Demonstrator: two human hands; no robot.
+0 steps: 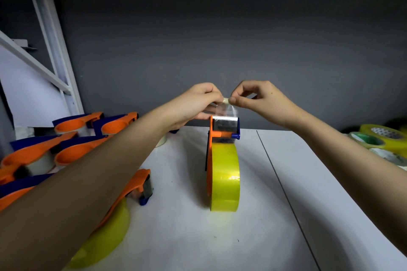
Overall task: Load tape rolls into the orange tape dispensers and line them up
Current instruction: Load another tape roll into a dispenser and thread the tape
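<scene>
A: Largest first, then: we have one white desk [286,204] against a dark wall [220,28], with a seam running down its right part. How many dispensers do we count?

B: We count one orange tape dispenser [214,138] standing on edge in the middle of the desk, its serrated blade at the far end and a yellow tape roll [225,176] loaded in it. A second loaded dispenser [132,191] lies on its side near the left forearm, with its own yellow roll [105,242] underneath.

A: And the stock at the left?

B: There we make out at least four more orange-and-blue dispensers [72,152] lying close together; more may sit under the arm, so we cannot give a firm total. At the right edge we see about three spare rolls [381,136], yellow and green, stacked against one another.

A: Now the two hands.

B: Both are raised just beyond the blade. Our left hand [198,103] has its fingers curled round one side of the clear tape end [226,109]. Our right hand [257,98] pinches the other side between thumb and forefinger. The strip runs from the fingers down to the blade.
</scene>
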